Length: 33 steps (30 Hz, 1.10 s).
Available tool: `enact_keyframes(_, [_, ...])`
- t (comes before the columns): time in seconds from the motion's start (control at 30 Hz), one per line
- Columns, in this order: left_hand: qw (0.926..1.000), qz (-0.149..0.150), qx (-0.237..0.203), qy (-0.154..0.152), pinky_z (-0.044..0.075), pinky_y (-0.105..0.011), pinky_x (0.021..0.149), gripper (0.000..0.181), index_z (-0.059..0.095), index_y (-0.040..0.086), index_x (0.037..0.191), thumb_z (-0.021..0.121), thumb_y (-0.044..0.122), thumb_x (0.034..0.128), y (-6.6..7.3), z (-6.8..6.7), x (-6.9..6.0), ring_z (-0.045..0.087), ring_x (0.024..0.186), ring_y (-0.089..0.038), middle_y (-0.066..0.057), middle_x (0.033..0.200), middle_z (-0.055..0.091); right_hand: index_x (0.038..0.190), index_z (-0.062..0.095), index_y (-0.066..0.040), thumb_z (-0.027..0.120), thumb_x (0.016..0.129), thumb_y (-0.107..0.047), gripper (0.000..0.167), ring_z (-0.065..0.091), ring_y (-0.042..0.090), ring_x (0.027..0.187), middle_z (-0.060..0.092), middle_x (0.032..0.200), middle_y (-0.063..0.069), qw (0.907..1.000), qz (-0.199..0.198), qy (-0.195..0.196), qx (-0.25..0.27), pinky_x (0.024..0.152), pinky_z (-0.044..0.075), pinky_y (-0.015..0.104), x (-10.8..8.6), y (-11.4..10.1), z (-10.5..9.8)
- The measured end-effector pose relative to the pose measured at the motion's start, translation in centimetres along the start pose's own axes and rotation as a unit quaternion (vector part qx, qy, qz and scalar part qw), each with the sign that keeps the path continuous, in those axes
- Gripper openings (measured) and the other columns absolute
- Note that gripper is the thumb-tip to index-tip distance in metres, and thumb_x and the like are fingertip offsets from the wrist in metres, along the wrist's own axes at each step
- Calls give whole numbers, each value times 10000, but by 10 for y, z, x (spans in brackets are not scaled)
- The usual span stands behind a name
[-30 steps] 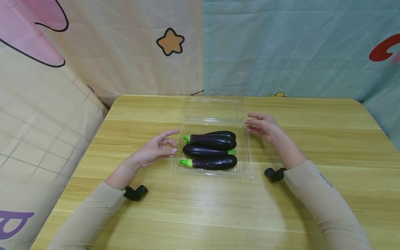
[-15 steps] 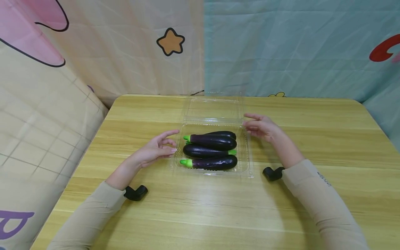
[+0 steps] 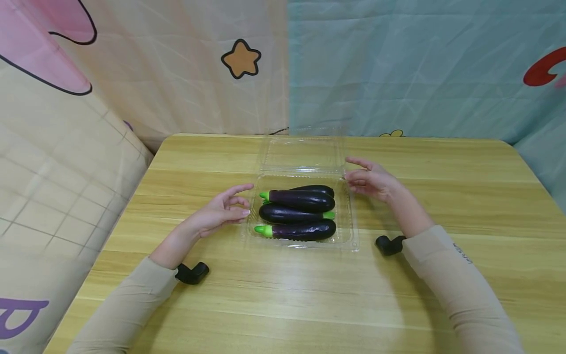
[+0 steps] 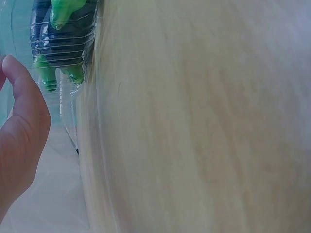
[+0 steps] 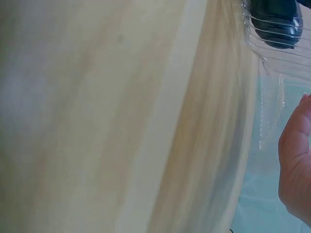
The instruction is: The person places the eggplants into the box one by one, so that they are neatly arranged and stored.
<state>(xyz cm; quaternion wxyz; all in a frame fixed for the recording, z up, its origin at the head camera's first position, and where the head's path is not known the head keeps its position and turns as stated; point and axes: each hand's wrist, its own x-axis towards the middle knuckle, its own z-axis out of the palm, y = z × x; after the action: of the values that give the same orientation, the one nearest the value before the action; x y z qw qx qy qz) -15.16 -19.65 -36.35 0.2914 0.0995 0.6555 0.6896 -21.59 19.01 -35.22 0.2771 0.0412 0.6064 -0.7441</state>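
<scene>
Several dark purple eggplants (image 3: 304,230) with bright green stem ends lie side by side in a clear plastic clamshell container (image 3: 353,221). Its transparent lid (image 3: 305,152) is folded back, away from the person. My left hand (image 3: 221,209) is at the container's left wall, index finger extended and the other fingers loosely bent; whether it touches the wall cannot be told. By the right wall, near the hinge, is my right hand (image 3: 371,181), its fingers spread and slightly bent. In the left wrist view, green stems (image 4: 46,75) show through the ribbed wall.
The container stands on a light wood-grain table (image 3: 292,295), towards its back edge. Behind hangs a printed curtain (image 3: 398,64), and another printed cloth (image 3: 53,177) hangs at the left. Black wrist-worn devices (image 3: 192,273) stick out from both sleeves.
My right hand has shifted slightly left to the container's right edge, its index finger lifting a little. The lid's far edge has risen slightly. The left hand and the eggplants look unchanged.
</scene>
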Motion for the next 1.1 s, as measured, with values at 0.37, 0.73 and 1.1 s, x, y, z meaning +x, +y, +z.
enact_keyframes(0.37, [10000,-12,2,19,533,-210,742,705,196,85,1482,524,-96,884,0,0,0,578,787,-103,-36,998,507,1499,135,-129,511,866,139,783,627,150,707,672,834,40,9997,-94,-222,17,634,534,234,-3,-1,-3])
enact_keyframes(0.73, [10000,72,4,-23,532,-208,738,703,183,76,1482,523,-89,889,-2,0,1,579,778,-92,-39,999,509,1507,91,-169,506,873,140,818,625,153,696,667,842,36,9983,-404,-157,-391,625,541,243,-6,0,-2])
enact_keyframes(1.1, [10000,67,-63,8,532,-201,732,709,190,78,1481,527,-92,881,-2,0,1,579,772,-90,-30,994,518,1431,207,-130,505,880,135,681,597,150,665,614,833,44,9911,-1036,41,-831,573,525,235,-8,6,3])
